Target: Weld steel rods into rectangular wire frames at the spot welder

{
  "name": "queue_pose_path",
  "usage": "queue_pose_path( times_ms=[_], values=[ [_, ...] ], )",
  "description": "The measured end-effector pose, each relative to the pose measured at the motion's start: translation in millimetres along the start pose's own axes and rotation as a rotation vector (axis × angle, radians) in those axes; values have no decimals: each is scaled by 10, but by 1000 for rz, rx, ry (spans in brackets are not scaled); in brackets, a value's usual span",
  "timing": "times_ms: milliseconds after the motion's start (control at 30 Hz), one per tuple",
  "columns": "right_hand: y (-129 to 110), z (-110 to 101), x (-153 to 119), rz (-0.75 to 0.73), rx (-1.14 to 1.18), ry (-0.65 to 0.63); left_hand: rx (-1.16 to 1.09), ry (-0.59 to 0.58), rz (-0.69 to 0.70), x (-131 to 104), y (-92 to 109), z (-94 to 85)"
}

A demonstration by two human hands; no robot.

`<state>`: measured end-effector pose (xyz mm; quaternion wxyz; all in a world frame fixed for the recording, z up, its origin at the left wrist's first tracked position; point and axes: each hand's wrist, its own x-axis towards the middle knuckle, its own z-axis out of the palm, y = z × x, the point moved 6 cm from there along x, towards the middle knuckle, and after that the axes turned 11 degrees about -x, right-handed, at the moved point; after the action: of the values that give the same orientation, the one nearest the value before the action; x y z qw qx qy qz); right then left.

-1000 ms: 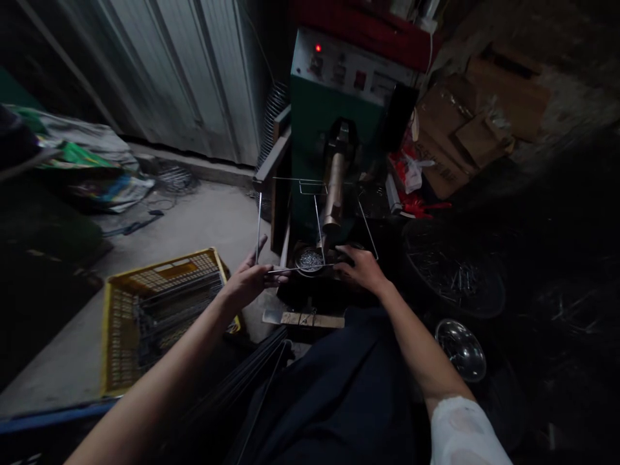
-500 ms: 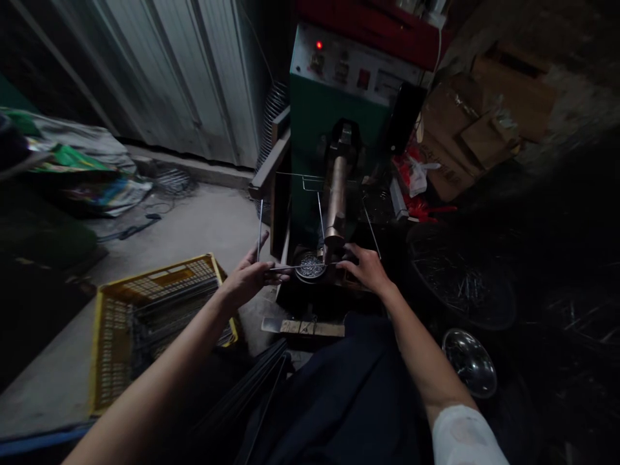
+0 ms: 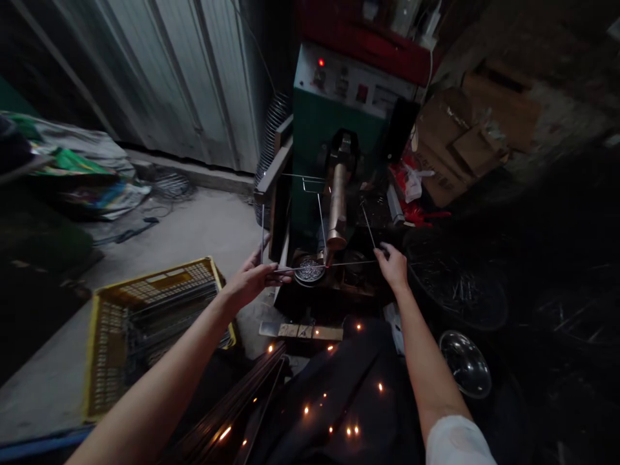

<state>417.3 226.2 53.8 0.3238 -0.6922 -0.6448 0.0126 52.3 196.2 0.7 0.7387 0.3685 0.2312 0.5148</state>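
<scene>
A thin bent metal wire frame (image 3: 352, 263) spans between my hands, with an upright side at either end. At its left corner my left hand (image 3: 248, 282) is closed on it. The fingers of my right hand (image 3: 394, 266) pinch the right corner, by the slanting side rod. The middle of the wire passes under the tip of a copper-coloured electrode arm (image 3: 338, 206), where a small red glow shows. Just left of that tip stands a round dish (image 3: 310, 281) of small metal pieces. Bright sparks (image 3: 352, 431) are scattered over my dark-clad lap.
The green welding machine (image 3: 314, 123) with a lit red lamp stands ahead. A yellow crate (image 3: 92, 361) of wire pieces is at left, a shiny metal bowl (image 3: 465, 363) at right. Cardboard boxes (image 3: 448, 139) lie beyond. Long rods (image 3: 227, 407) rest by my lap.
My right hand has moved right, from beside the electrode tip to the frame's right corner. Sparks have appeared over my lap, with a red glow at the tip. My left hand keeps its hold.
</scene>
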Motion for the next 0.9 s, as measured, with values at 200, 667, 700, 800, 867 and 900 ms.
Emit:
queue_pose_path(
  times_ms=[200,667,700,800,867,900],
  values=[
    [143,170,-250,171,336,-274,-15,45,3,-366,-71,80],
    [377,-533,-3126,384,661,-972,248,451,-358,-2829,-679,661],
    [382,-581,-3132,399,661,-963,321,454,-342,-2851,-646,662],
    [383,-666,-3009,435,684,-868,594,408,-310,-2851,-521,555],
    [381,-662,-2886,459,719,-815,838,330,-319,-2782,-448,424],
    [401,-643,-2824,491,737,-790,970,266,-317,-2711,-424,372]
  ],
)
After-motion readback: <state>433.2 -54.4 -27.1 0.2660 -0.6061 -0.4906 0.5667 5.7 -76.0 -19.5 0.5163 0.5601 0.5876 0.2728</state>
